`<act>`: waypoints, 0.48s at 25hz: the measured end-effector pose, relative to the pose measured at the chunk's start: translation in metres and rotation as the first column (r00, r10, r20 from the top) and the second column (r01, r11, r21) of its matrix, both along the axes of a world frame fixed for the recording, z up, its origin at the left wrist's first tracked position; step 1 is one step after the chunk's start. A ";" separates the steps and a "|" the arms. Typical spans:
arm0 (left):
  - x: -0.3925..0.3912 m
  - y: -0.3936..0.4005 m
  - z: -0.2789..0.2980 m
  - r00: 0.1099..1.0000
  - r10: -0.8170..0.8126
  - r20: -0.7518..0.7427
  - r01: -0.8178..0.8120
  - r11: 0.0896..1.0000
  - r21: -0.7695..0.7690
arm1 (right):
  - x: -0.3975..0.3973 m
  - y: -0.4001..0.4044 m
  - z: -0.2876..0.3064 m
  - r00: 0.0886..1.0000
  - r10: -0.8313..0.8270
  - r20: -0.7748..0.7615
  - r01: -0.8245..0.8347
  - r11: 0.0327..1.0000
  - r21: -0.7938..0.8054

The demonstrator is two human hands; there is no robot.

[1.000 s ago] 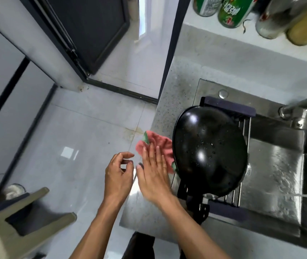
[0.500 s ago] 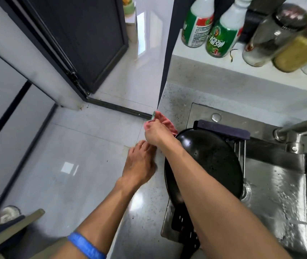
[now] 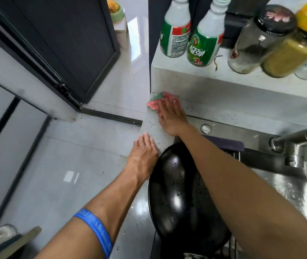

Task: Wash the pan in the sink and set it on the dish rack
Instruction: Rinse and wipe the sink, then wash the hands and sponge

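Lying upside down on the dish rack [image 3: 223,144] over the sink [image 3: 289,186]: glossy black pan [image 3: 175,195], beaded with water. Pressing a pink cloth [image 3: 155,101] flat-fingered: right hand [image 3: 171,116]. Resting open on the counter edge [image 3: 154,128]: left hand [image 3: 144,152].

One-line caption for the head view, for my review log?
Pan upside down on the dish rack; right hand presses a pink cloth on the counter.

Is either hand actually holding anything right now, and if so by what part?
Nothing is gripped. The right hand lies flat on the pink cloth, fingers straight. The left hand rests flat on the counter edge.
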State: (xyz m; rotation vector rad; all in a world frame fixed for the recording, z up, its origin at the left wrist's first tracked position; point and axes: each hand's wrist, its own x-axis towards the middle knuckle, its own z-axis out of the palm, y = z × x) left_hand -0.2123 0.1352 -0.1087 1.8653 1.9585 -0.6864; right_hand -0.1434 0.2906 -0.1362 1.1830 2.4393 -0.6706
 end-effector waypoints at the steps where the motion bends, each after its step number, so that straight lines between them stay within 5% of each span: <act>1: -0.003 0.003 0.001 1.000 -0.028 -0.011 0.028 1.000 0.002 | 0.000 0.006 0.002 1.000 -0.012 -0.022 0.013 0.999 0.033; 4: -0.012 0.002 -0.001 0.997 -0.077 -0.006 0.077 0.997 0.000 | -0.004 0.003 0.003 0.994 0.015 -0.109 0.012 0.971 0.237; 8: -0.016 -0.002 -0.009 0.996 -0.087 0.010 0.087 0.996 -0.033 | 0.014 0.000 -0.005 0.996 -0.052 -0.066 0.051 0.999 -0.018; 12: -0.016 -0.002 -0.010 0.998 -0.046 0.046 0.046 0.999 -0.010 | 0.052 0.010 -0.007 0.985 -0.173 -0.010 0.173 0.982 0.077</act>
